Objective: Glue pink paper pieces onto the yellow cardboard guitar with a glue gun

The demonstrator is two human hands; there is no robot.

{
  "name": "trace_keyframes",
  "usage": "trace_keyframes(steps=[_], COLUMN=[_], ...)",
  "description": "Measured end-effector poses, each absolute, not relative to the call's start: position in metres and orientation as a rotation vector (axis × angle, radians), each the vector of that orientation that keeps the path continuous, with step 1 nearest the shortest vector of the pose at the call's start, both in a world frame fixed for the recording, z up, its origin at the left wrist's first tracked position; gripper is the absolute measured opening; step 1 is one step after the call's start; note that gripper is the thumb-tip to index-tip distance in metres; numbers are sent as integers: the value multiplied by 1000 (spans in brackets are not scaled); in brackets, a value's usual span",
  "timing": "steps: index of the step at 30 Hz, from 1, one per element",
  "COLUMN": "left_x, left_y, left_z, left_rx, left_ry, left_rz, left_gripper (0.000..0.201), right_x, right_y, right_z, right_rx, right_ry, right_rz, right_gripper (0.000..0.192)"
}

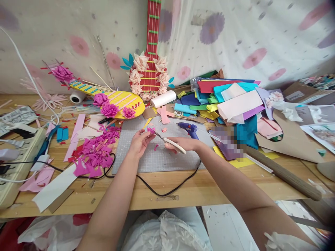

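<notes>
**Bench inspection: scissors at work on a pink scrap over the cutting mat**

The left hand [138,142] pinches a small pink paper piece [151,130] between thumb and fingertips, holding it just above the grey cutting mat [157,158], which lies at the middle of the table [199,190]. The right hand [183,143] is clenched around the cream handles of a pair of scissors [169,141]; the blades point left and meet the pink piece at its edge. Whether the blades are apart or closed cannot be told at this size.

Small pink offcuts lie on the mat under and between the hands. A blue glue gun [188,128] rests at the mat's far edge, just beyond the right hand — its black cord [157,186] runs across the near part of the table. Left of the mat sits a heap of magenta paper cuttings [95,155]. Towards the far left stands a yellow paper guitar [123,103] bearing magenta flowers; a red paper guitar [151,52] with pale flowers leans upright against the backdrop at the far edge. A stack of coloured paper sheets [230,101] occupies the far right of the table, and a cardboard tube [284,174] lies along the right near edge.
</notes>
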State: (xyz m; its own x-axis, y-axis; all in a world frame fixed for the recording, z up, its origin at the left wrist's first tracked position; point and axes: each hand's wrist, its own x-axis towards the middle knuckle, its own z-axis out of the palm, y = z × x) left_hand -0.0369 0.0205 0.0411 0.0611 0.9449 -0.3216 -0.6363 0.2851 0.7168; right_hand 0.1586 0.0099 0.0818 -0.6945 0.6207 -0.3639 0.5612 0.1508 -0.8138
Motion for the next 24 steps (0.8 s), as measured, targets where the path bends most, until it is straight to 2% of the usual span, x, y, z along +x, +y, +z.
trace_keyframes(steps=[5,14,24], left_x=[-40,-36,-34], left_y=[20,22,23], left_z=[40,33,31], left_rx=[440,408,378], left_ry=[894,894,909], left_rz=[1255,1261,1215], left_gripper=[22,23,15], right_x=[157,155,157], right_y=[8,7,6], right_z=[82,74,63], right_rx=[-1226,-1222,-1227], right_ry=[-2316,-2245,-2134], right_rz=[1636,1644,1673], right_gripper=[44,49,50])
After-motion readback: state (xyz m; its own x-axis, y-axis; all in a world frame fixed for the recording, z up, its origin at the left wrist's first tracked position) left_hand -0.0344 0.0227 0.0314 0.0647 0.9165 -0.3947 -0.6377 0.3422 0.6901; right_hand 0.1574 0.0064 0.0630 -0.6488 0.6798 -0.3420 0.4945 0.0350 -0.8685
